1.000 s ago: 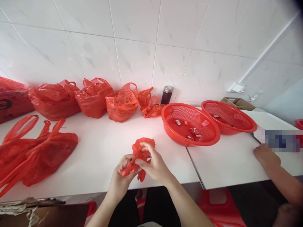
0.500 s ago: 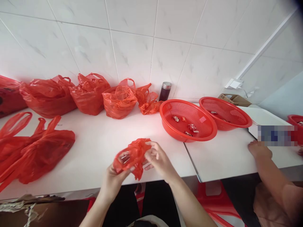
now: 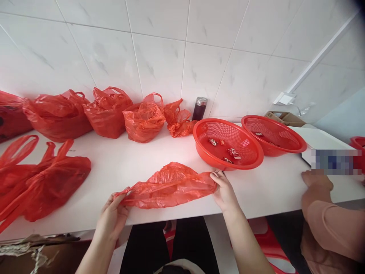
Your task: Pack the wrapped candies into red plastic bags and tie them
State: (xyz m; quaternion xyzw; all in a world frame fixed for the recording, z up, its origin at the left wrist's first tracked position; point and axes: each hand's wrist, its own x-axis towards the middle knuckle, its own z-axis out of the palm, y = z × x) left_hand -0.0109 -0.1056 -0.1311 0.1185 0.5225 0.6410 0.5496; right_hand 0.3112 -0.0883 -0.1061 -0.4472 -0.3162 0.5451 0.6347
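Stretched sideways above the white table (image 3: 108,163) is a thin red plastic bag (image 3: 171,186). My left hand (image 3: 114,213) pinches its left end, and my right hand (image 3: 225,190) grips its right end between thumb and fingers. The bag looks flat, with crinkles along its upper part. Just beyond my right hand stands a red plastic colander (image 3: 228,146) holding several small wrapped pieces (image 3: 233,153). Some fingertips of both hands are hidden behind the plastic.
Several filled red bags (image 3: 144,121) line the wall, and more red bags (image 3: 54,179) lie at the left. A dark flask (image 3: 200,109) stands behind the first colander. A second colander (image 3: 275,135) is to its right. A co-worker's arm (image 3: 319,190) rests at the right. An open cardboard box (image 3: 57,255) is below left.
My hands have moved apart, the left one leftward and the right one rightward. The red bag has gone from a crumpled bunch to stretched out wide between them.
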